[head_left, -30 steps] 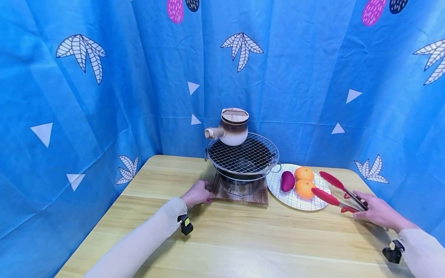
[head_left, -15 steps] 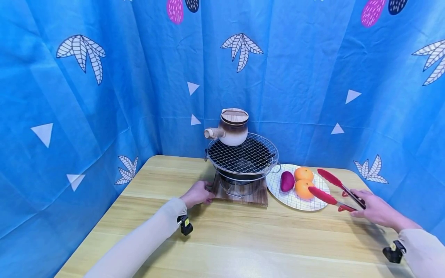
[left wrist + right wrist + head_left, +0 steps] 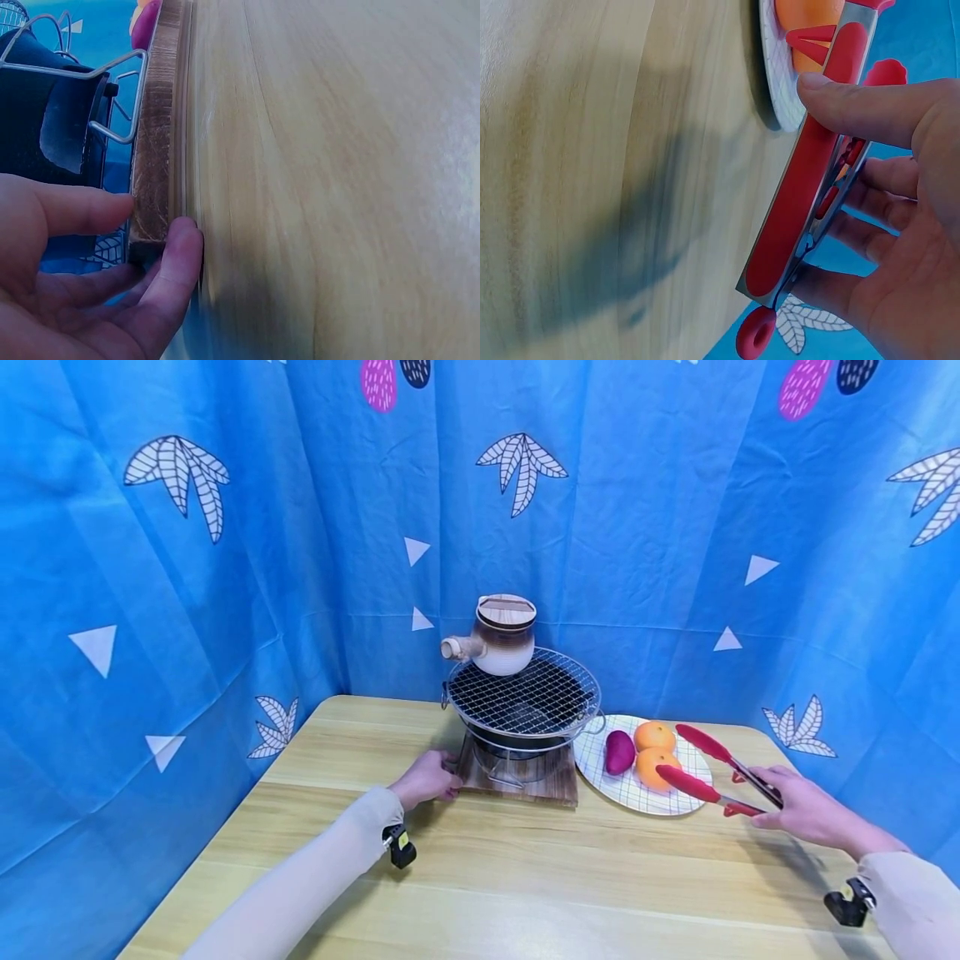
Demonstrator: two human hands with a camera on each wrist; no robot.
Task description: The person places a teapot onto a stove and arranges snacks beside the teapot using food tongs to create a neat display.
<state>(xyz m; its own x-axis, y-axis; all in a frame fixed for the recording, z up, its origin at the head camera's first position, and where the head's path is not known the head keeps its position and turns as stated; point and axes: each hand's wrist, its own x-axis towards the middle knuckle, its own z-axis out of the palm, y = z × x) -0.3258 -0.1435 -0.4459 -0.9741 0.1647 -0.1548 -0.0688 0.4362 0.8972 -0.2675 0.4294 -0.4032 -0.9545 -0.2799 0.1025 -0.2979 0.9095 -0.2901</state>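
My left hand [image 3: 427,778] is at the front left corner of a dark wooden board [image 3: 551,787]. In the left wrist view its thumb [image 3: 97,208] lies on the board's top and a finger [image 3: 176,262] is at its edge, pinching the corner. A round grill [image 3: 525,702] with a wire mesh stands on the board. My right hand [image 3: 806,810] grips red-tipped tongs [image 3: 690,783], spread apart over the plate's right side. The plate [image 3: 626,793] bears a purple sweet potato [image 3: 619,752] and two oranges [image 3: 658,770]. The tongs' lower tip overlaps the front orange; contact is unclear.
A clay pot [image 3: 506,647] with a wooden lid and side handle sits at the back of the mesh, its handle pointing left. The light wooden table [image 3: 510,877] is bounded by blue curtains [image 3: 637,527] at the back and sides.
My right hand has carried the tongs slightly left, bringing their tips further over the plate and the oranges. The left hand, board, grill and pot have stayed put.
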